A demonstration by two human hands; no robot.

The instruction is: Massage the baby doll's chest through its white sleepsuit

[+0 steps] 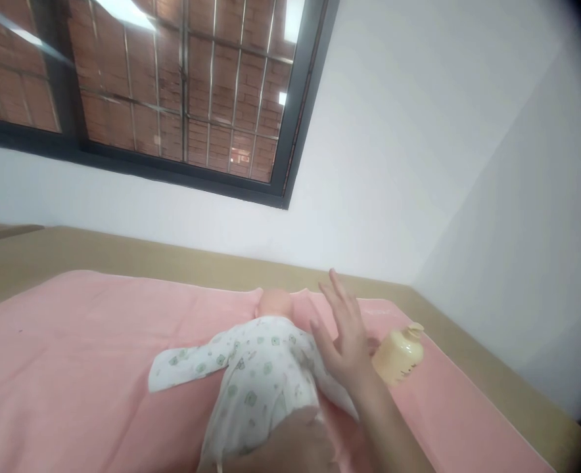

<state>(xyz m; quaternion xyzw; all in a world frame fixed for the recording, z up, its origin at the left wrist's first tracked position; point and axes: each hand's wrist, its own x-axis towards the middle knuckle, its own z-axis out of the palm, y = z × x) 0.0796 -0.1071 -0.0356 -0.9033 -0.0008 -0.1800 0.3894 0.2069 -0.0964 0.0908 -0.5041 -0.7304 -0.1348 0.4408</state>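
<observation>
A baby doll (258,371) in a white sleepsuit with small green prints lies on a pink sheet (73,355), its bald head (275,303) toward the wall. My right hand (342,335) hovers open over the doll's right shoulder, fingers spread, holding nothing. A cream-coloured bottle (399,355) lies on its side just right of that hand. My left hand (290,447) rests at the doll's lower body at the bottom edge of the view; its fingers are blurred and mostly hidden.
The pink sheet covers a tan surface (492,374) that meets white walls at the back and right. A dark-framed window (172,98) with bars and a brick wall behind it is up on the left.
</observation>
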